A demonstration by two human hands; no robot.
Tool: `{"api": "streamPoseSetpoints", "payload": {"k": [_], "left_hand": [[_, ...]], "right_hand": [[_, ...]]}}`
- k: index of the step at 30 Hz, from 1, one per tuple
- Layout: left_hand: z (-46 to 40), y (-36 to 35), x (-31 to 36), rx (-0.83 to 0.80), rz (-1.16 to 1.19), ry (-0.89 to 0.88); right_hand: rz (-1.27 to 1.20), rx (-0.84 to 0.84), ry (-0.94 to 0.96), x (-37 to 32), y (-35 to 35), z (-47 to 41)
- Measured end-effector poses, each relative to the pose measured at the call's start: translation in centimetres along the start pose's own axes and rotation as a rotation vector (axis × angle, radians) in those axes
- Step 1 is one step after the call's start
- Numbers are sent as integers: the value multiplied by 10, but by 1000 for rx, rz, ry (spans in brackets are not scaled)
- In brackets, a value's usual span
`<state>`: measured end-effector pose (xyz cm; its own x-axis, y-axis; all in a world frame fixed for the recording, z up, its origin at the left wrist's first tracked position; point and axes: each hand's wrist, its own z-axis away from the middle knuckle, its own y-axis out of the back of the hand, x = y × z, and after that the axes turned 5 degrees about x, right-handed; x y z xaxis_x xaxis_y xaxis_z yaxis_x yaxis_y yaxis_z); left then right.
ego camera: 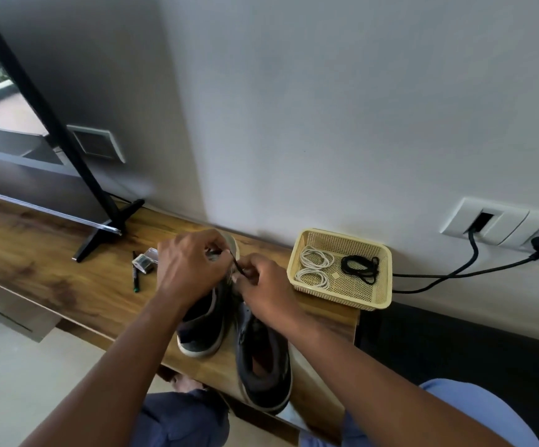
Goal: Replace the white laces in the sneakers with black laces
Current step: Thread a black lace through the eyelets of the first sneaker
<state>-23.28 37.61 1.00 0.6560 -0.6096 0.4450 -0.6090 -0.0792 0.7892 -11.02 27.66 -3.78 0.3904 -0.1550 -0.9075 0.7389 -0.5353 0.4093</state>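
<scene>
Risked fraying or slipping the black lace (237,264) at an eyelet, pinched so near its tip. Left hand (190,262) and right hand (261,291) met above the left sneaker (202,321) on the counter (52,253), both grips pinching that lace. Spare black lace (360,267) and coiled white laces (315,267) lay in the basket (387,262).

Worktop (68,269) shows glossy wood grain; basket (376,296) is cream perforated plastic; sneakers (263,366) look matt grey cloth on smooth pale rubber soles; wall (326,108) painted matt
</scene>
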Motion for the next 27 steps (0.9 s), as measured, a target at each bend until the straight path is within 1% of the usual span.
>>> {"api": "streamPoseSetpoints", "payload": {"k": [2, 4, 6, 9, 10, 12, 14, 15, 17, 19, 22, 23, 25, 27], "left_hand": [[-4, 3, -2, 43, -56, 43], [-9, 6, -10, -12, -2, 114], [-12, 4, -21, -129, 149, 120], [-9, -2, -22, -432, 541, 43], [-7, -4, -19, -511, 619, 18], [-5, -8, -15, -579, 657, -5], [-8, -10, -20, -526, 617, 14], [-10, -9, -24, -464, 555, 25], [-14, -1, -31, -308, 372, 42], [-17, 9, -35, -105, 260, 161], [-21, 22, -47, 177, 325, 431], [-22, 24, -52, 245, 358, 484], [-22, 25, -56, 300, 424, 506], [-20, 22, -50, 238, 474, 437]], "right_hand": [[28, 7, 21, 0, 2, 2], [15, -4, -54, 1, 4, 2], [-64, -17, -179, 1, 4, -1], [-254, -9, -296, -6, 0, -8], [-305, -8, -314, -7, -1, -10], [-404, -1, -337, -10, 1, -12], [-465, 5, -322, -11, 5, -13], [-462, 12, -303, -10, 7, -12], [-375, 53, -249, -7, 9, -12], [-229, 76, -181, -3, 14, -12], [-9, 74, -86, 0, 19, -9], [59, 67, -60, -1, 19, -7], [201, 30, -26, -5, 17, -2], [259, -7, -6, -10, 14, 1]]}}
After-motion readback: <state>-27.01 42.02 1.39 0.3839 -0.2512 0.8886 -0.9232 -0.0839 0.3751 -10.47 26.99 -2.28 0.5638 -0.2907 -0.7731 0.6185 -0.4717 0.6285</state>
